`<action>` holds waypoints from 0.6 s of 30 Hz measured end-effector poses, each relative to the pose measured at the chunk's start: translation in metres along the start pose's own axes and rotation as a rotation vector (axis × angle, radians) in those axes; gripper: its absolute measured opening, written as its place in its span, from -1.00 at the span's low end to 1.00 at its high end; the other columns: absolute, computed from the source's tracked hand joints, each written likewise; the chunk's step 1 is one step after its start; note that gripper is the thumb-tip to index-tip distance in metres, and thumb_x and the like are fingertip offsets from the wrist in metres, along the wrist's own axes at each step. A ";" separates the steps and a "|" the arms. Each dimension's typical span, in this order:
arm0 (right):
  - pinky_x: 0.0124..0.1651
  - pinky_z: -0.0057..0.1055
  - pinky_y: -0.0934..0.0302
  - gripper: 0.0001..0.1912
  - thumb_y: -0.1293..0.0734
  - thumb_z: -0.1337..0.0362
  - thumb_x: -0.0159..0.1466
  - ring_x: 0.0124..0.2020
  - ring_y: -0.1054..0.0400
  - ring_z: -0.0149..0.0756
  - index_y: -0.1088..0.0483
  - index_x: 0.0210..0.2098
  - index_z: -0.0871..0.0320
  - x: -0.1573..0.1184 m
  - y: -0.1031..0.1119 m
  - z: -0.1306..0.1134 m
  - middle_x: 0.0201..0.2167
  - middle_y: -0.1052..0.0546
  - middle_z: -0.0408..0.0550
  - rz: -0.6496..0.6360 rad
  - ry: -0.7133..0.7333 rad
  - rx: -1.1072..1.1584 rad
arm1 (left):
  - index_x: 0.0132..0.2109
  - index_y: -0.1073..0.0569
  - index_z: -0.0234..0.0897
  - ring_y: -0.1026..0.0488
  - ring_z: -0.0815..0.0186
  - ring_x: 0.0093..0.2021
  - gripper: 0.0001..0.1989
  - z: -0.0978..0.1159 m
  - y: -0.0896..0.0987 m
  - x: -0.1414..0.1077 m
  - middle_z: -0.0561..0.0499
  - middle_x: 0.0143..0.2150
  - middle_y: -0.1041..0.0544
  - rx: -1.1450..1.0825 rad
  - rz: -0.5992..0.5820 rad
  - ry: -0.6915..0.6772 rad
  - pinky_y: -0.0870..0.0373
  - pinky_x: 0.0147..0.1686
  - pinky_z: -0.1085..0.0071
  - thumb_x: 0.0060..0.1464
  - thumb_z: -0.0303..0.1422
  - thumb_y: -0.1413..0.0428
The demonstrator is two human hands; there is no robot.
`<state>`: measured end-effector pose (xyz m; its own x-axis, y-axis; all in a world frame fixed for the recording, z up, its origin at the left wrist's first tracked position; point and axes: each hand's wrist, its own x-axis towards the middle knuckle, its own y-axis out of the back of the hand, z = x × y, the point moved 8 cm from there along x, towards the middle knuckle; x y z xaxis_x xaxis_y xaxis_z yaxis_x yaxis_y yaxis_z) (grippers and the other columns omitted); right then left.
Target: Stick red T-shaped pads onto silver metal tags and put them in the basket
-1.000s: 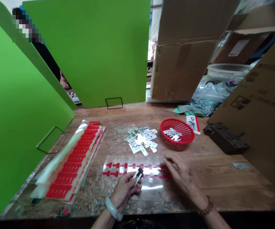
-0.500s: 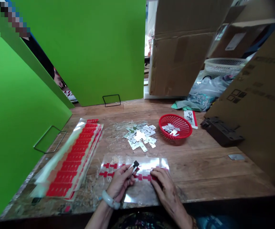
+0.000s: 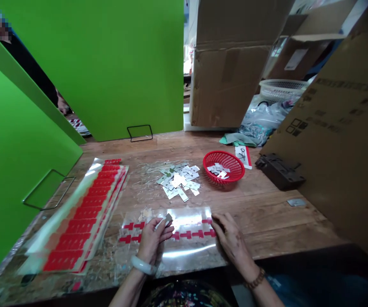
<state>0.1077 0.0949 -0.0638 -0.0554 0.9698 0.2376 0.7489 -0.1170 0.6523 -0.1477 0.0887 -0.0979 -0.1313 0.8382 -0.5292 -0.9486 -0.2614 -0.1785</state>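
Observation:
Between thumb and fingers my left hand [image 3: 153, 238] grips a small flat metal plate [image 3: 168, 219], which sticks up past the fingertips. Below it lies a clear plastic sheet [image 3: 187, 251] bearing rows of red T-shaped stickers [image 3: 186, 234]. At the sheet's right edge is my right hand [image 3: 231, 238], its slightly bent fingers apart, the tips touching near the end red stickers. Whether they lift the film is too small to see. Beyond the sheet, a loose heap of similar metal plates [image 3: 182, 194] lies on the wooden table [image 3: 251, 213].
A red basket [image 3: 224, 181] holds several plates. To the left lies a stack of sheets with red stickers [image 3: 81, 213]. Green panels [image 3: 123, 64] and cardboard [image 3: 324, 128] wall the table. A dark metal block [image 3: 280, 172] and one flat metal piece [image 3: 295, 202] lie right.
My right hand has moved off the sheet's stickers to its right edge. My left hand still grips the plate, which is turned a little. The whole view has shifted, so things appear further left.

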 end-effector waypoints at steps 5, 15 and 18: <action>-0.24 -0.33 -0.21 -0.82 -0.18 0.37 0.29 -0.30 -0.29 -0.23 -0.41 -0.21 0.13 0.012 -0.002 -0.013 -0.36 -0.37 -0.04 -0.051 0.054 -0.035 | -0.30 -0.38 -0.39 -0.57 0.26 -0.33 -0.88 0.005 -0.002 -0.006 -0.20 -0.27 -0.59 0.004 0.011 -0.039 -0.52 -0.34 0.44 0.05 -0.41 -0.16; -0.24 -0.36 -0.20 -0.79 -0.17 0.42 0.28 -0.32 -0.29 -0.25 -0.43 -0.29 0.12 0.021 -0.004 -0.020 -0.40 -0.37 -0.05 -0.030 0.050 -0.081 | -0.35 -0.39 -0.38 -0.50 0.40 -0.53 -0.72 0.007 -0.097 0.010 -0.06 -0.49 -0.56 0.023 -0.241 -0.079 -0.43 -0.48 0.52 -0.06 -0.23 -0.22; -0.24 -0.36 -0.19 -0.78 -0.16 0.43 0.28 -0.32 -0.28 -0.25 -0.42 -0.34 0.12 0.022 -0.005 -0.021 -0.40 -0.38 -0.05 -0.027 0.043 -0.093 | -0.38 -0.38 -0.38 -0.47 0.43 -0.57 -0.75 0.006 -0.112 0.022 -0.01 -0.56 -0.53 0.019 -0.256 -0.092 -0.39 -0.52 0.56 -0.07 -0.26 -0.23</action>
<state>0.0885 0.1119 -0.0465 -0.1042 0.9630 0.2484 0.6825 -0.1124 0.7222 -0.0457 0.1390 -0.0845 0.0883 0.9162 -0.3909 -0.9594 -0.0273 -0.2807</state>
